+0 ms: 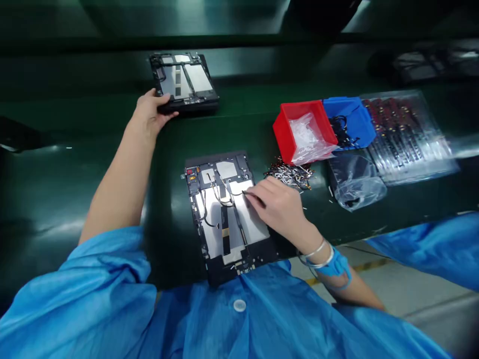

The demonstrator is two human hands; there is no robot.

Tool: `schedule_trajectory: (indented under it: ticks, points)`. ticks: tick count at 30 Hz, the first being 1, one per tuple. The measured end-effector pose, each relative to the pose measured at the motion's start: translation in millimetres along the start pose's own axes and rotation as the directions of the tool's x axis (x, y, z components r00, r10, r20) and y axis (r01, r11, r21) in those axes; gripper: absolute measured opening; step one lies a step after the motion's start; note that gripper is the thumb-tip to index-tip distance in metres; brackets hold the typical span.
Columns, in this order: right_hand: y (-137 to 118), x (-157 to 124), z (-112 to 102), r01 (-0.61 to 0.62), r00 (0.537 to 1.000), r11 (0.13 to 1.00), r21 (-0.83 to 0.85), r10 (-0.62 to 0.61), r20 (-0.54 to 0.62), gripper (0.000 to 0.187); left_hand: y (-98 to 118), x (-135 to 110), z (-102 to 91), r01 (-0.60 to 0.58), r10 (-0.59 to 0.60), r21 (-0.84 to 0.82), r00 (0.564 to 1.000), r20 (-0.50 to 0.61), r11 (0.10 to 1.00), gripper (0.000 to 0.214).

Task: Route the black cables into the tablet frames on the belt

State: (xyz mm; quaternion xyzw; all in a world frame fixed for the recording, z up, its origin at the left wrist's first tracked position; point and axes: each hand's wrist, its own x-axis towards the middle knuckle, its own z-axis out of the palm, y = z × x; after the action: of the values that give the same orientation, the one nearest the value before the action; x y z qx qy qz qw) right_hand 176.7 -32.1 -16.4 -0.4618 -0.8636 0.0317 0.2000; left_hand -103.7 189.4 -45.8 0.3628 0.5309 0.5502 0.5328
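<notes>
An opened tablet point(249, 219) lies in front of me, its white battery panels and black circuit parts exposed. Several thin black cables point(220, 202) stick up loosely from it. My right hand point(279, 204) hovers over its right side, fingers pinched round slim black tweezers point(258, 199), mostly hidden by the fingers. The tip is at the end of one cable; I cannot tell if it grips it. Farther off, my left hand point(151, 109) clasps the near left corner of a second opened tablet point(198, 79), which sits on a dark layer, thumb on top and fingers beneath.
A red bin point(279, 132) holds a plastic bag of white bits. Beside it, a blue bin point(368, 127) contains black cables. Loose small parts point(290, 174) lie heaped before the red bin. Clear bags point(359, 187) and a bagged tray point(411, 139) are at right, near another person's blue sleeve point(430, 244).
</notes>
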Motion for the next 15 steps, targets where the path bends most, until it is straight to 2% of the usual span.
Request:
schedule_trajectory:
  ticks: [2,4,6,8,9,10,12,15]
  points:
    - [-6.8,11.6,1.6,0.111,0.99,0.987,-0.112,-0.1,0.102,0.021,-1.1,0.8,0.1,-0.015,0.02,0.045,0.995,-0.098,0.999,0.054]
    - [-13.6,22.4,2.3,0.196,0.965,0.967,-0.163,-0.16,0.207,0.02,-0.1,-11.5,-1.4,-0.099,0.144,0.247,0.974,-0.173,0.964,0.063]
    - [-19.0,30.3,3.0,0.245,0.941,0.951,-0.189,-0.186,0.281,0.02,1.4,-34.3,-2.0,-0.193,0.311,0.543,0.941,-0.134,0.817,0.071]
    - [-22.2,34.4,4.5,0.274,0.929,0.939,-0.208,-0.203,0.308,0.021,2.4,-63.9,0.7,-0.284,0.397,0.721,0.918,0.014,0.632,0.069]
    - [-22.8,35.2,5.2,0.283,0.929,0.934,-0.217,-0.211,0.304,0.022,2.6,-80.1,3.4,-0.348,0.403,0.726,0.909,0.106,0.593,0.062]
    - [-22.6,35.3,5.5,0.287,0.932,0.931,-0.226,-0.217,0.29,0.021,2.8,-96.4,7.1,-0.419,0.398,0.696,0.894,0.205,0.583,0.051]
    - [-20.1,33.9,4.0,0.277,0.948,0.929,-0.245,-0.224,0.225,0.02,3.4,-127.5,16.1,-0.56,0.378,0.576,0.828,0.414,0.596,0.03]
    - [-12.0,28.9,-5.9,0.235,0.972,0.929,-0.287,-0.225,0.067,0.021,7.2,-163.8,31.2,-0.614,0.277,0.43,0.733,0.621,0.662,0.024]
